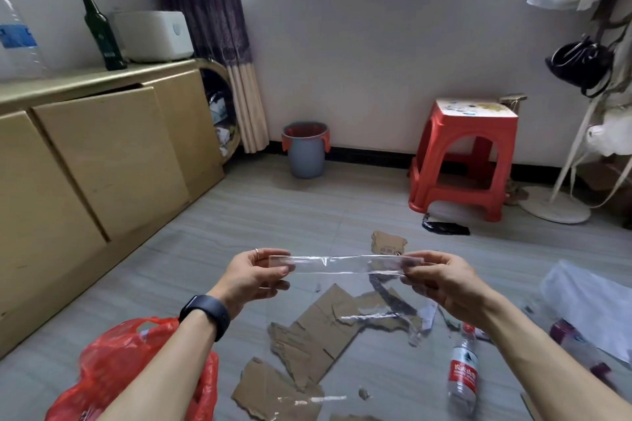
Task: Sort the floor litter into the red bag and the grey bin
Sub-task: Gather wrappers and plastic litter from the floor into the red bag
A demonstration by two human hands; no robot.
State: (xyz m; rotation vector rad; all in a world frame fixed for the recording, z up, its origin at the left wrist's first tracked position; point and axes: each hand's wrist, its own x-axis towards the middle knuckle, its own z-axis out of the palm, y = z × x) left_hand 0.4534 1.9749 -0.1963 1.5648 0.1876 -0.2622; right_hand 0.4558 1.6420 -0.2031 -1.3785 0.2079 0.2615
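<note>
Though littered up close, floor (239, 215): grey tile, open through the middle as far as the back wall (376, 61); hemmed by furniture at left and right.
Cabinet (102, 154): one, wooden, long, along the left edge; one door leaning out of line into the room.
Red stool (465, 161): one, near the back wall on the right; one black scrap (444, 227) just beside its front foot.
Red bag (116, 362): one, crumpled on the floor at lower left, partly under the left forearm.
Grey bin (306, 154): one, upright by the back wall, red liner (305, 128) folded over the rim; well apart from the hands, bare tile between.
Cardboard pieces (318, 335): three plain to see, torn, flat on the floor below and beyond the hands; a fourth edge cut off at the bottom.
Clear film (345, 265): one sheet, top edge stretched level between both hands, the rest hanging see-through in front of the cardboard.
Plastic bottle (463, 369): one with a red label, lying on the floor at lower right, just beside the right forearm.
Left hand (254, 275): thumb and curled fingers (280, 272) pinching the film's left end; one ring (256, 250), one dark watch (205, 314) on the wrist.
Right hand (441, 280): thumb and fingertips (410, 275) pinching the film's right end, remaining fingers curled beneath.
</note>
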